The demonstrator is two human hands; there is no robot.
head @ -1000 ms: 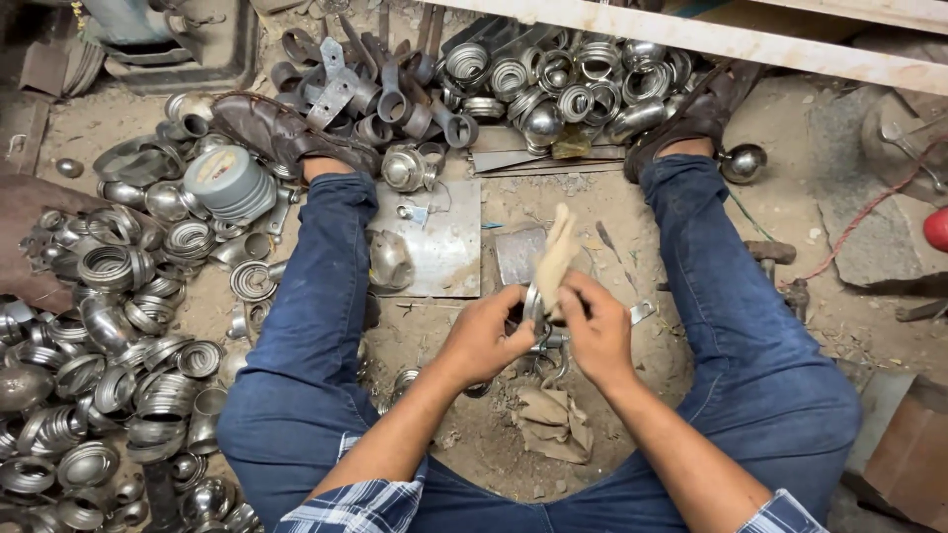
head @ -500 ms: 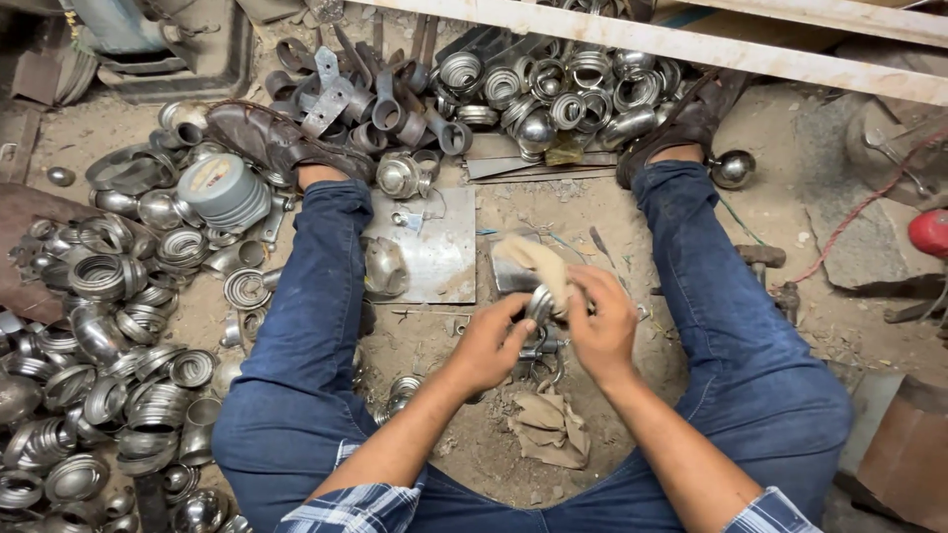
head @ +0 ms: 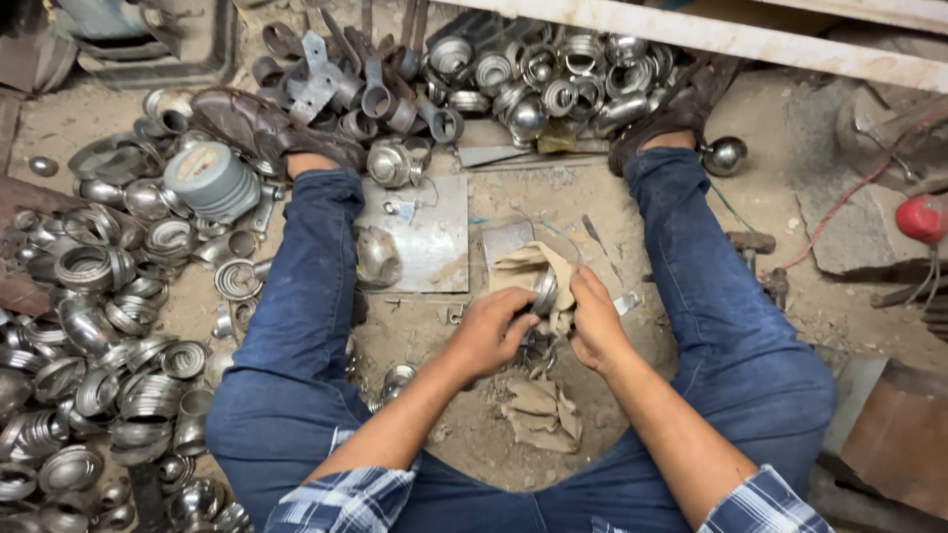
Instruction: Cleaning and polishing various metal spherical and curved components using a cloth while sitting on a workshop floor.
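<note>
Seated on a dusty workshop floor with legs spread, I work both hands low between my knees. My left hand (head: 491, 331) curls its fingers around a small round metal fitting (head: 544, 290), grasping it from the near side. My right hand (head: 596, 324) pinches a tan cloth (head: 538, 262) that is wrapped partly around the same fitting, thumb and fingers closed on the fabric. The fitting sits between the two hands, raised just above the ground, near a flat metal plate (head: 425, 232) lying on the dirt ahead of me. A shiny dome-shaped piece (head: 377, 259) rests at the plate's left edge. Crumpled scraps of cloth (head: 540, 410) lie on the floor just below my wrists. To my left, a dense heap of ribbed metal rings (head: 94, 326) covers the ground beside my leg. More rings and bent brackets (head: 513, 84) are piled beyond my shoes. A polished metal ball (head: 724, 156) sits touching my right shoe.
</note>
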